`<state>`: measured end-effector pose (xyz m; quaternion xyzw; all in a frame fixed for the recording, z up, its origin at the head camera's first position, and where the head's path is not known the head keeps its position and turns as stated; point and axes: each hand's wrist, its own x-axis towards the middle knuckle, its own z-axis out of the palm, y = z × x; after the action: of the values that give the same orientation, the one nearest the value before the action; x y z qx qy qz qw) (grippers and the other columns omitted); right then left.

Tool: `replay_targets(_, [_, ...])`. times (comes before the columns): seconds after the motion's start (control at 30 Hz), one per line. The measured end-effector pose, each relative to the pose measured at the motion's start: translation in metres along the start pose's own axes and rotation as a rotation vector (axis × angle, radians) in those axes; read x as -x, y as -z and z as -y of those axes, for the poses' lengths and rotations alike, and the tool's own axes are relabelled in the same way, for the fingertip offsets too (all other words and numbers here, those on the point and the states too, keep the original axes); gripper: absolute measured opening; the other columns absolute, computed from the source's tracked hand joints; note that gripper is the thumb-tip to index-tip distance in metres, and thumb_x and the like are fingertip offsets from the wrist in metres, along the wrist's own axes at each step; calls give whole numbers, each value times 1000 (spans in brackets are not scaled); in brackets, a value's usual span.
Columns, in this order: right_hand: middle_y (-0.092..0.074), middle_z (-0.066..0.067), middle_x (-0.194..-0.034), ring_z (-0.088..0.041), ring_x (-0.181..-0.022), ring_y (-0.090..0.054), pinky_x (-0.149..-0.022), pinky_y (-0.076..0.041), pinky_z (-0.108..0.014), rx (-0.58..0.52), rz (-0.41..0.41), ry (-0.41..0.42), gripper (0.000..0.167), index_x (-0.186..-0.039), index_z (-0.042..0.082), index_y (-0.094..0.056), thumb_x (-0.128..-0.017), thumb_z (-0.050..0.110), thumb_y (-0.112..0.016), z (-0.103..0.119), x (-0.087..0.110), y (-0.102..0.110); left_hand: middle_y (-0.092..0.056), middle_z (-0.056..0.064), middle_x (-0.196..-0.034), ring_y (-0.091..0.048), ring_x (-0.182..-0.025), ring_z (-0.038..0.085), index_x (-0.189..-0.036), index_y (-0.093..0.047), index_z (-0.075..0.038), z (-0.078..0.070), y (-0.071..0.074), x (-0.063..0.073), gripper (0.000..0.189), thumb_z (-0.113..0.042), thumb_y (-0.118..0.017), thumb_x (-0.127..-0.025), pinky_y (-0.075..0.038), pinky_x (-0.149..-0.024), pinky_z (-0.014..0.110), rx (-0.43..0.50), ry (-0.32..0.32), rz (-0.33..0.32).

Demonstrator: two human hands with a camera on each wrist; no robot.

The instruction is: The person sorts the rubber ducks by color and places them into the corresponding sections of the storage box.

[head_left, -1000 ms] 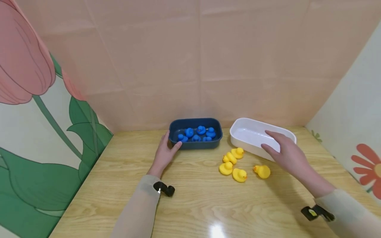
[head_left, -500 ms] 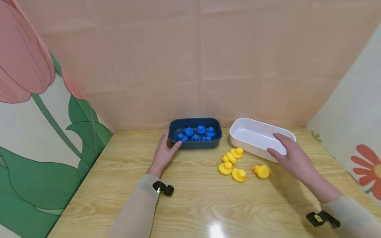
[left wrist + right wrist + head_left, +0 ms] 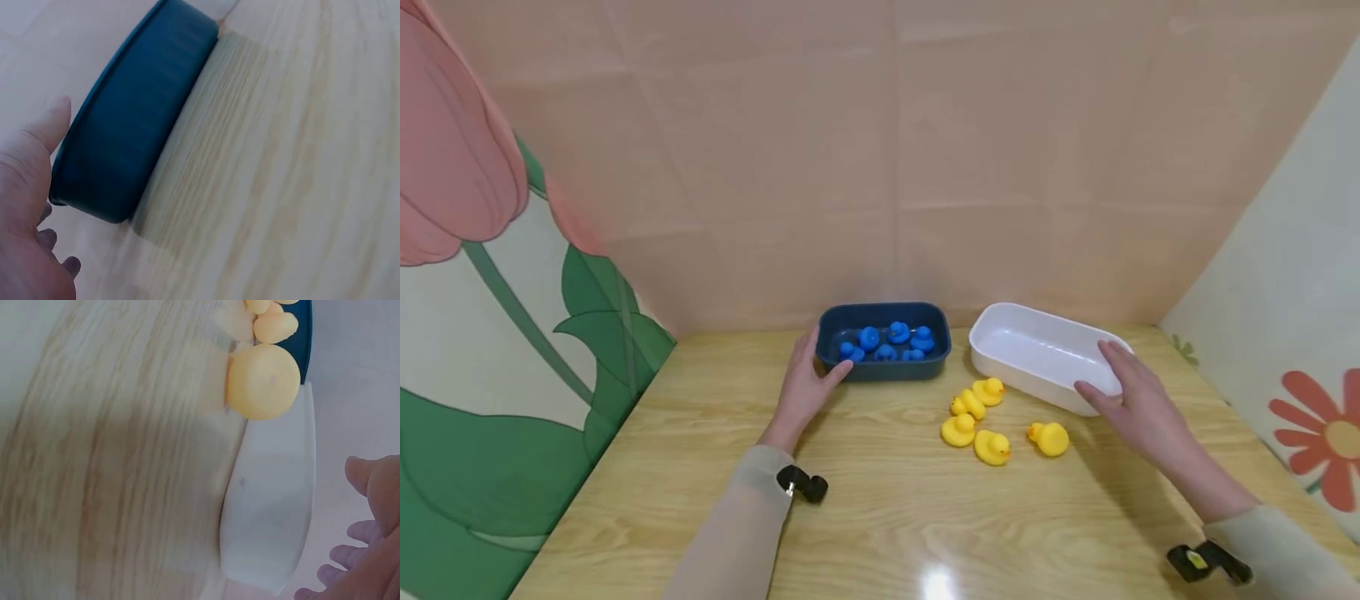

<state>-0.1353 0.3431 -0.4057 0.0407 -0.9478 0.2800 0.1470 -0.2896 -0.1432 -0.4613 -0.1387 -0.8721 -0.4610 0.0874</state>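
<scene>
**Blue Inside, Yellow Outside**

Seen from the head camera, a person's left hand (image 3: 805, 387) spreads, loosely open and gripping nothing, around the outer end of a navy-blue rectangular tray with rounded corners (image 3: 883, 372). Six small blue toy ducks (image 3: 868, 339) sit in that tray, just beyond the thumb. The right hand (image 3: 1138, 412), fingers apart and with nothing in its grasp, hovers by the outer end of a glossy white rectangular tray with rounded corners (image 3: 1022, 378), which is set at a slant. Between the hands, nearer the right, five small yellow toy ducks (image 3: 992, 448) lie on the pale wood-grain table (image 3: 880, 517); the one closest to the right hand is tipped over. Beige sleeves (image 3: 722, 521) and black wrist mounts (image 3: 802, 483) frame the scene.

The left wrist camera looks low along the navy tray's outer wall, unseen by the right hand's camera at this end: the thumb lies by the rim, the other fingertips just past the corner. Whether they touch cannot be told.

The right wrist camera shows what the head view leaves unclear, a gap between the right hand's fingers and the white tray's rim. The tipped duck turns its round underside to the lens, with part of the navy tray behind.
</scene>
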Motion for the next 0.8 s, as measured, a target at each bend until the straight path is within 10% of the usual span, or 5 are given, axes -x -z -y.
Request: replay_targets(0.8, [5,-43,-174,-69,-157,1,-122,-3,-83,-88,-8,-101,96,-171,-9,4,-116,39,-58,-26,1,-5,-33,11,-179,-18,-168,37,-173,-36,-12,-63,-19,13,88,-56,-71,-105,-17,-132,65,-444,-208,50])
